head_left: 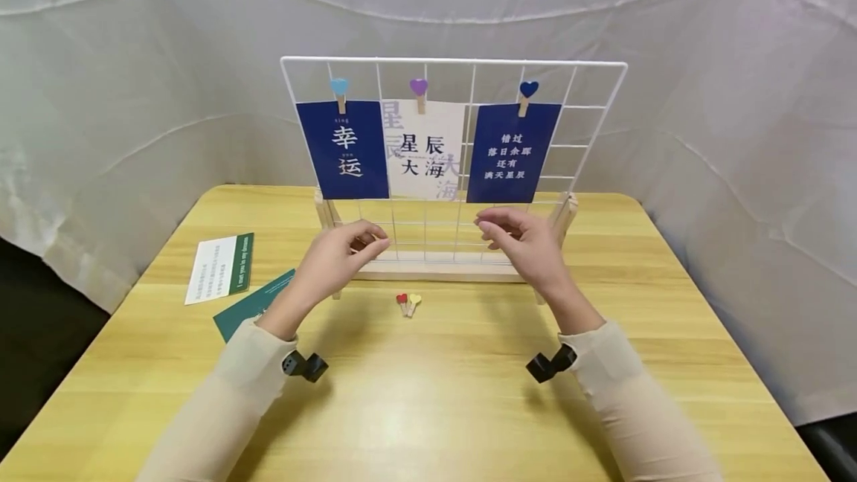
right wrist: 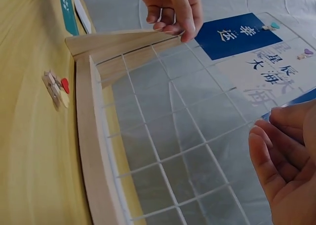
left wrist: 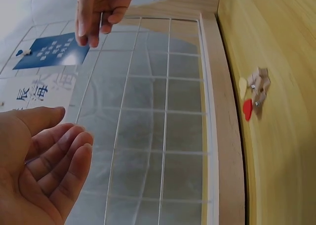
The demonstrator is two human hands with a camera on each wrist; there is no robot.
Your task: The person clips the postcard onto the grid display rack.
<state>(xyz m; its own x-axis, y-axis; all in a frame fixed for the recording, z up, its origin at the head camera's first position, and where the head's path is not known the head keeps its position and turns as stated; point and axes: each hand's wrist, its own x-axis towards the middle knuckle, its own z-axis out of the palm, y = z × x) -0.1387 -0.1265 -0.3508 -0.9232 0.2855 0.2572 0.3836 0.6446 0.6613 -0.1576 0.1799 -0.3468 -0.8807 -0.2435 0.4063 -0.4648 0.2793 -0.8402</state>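
Three cards hang in a row on a white wire grid (head_left: 425, 229), each under a heart-topped clothespin. A blue card (head_left: 343, 151) hangs at left from a light-blue clothespin (head_left: 340, 94). The middle white card (head_left: 420, 158) has a purple clothespin (head_left: 419, 94), and the right-hand blue card (head_left: 514, 155) a dark-blue one (head_left: 527, 97). My left hand (head_left: 344, 255), fingers loosely bent and holding nothing, hovers in front of the grid below the left card. My right hand (head_left: 525, 244) is just below the right card, its relaxed fingertips close to the card's lower edge, with nothing gripped.
A wooden base (head_left: 428, 270) supports the grid. Red (head_left: 402, 302) and yellow (head_left: 414, 303) heart clothespins lie on the wooden table (head_left: 428, 407) in front. To the left are a white-and-green card (head_left: 217, 270) and a green card (head_left: 249, 307), partly behind my left wrist.
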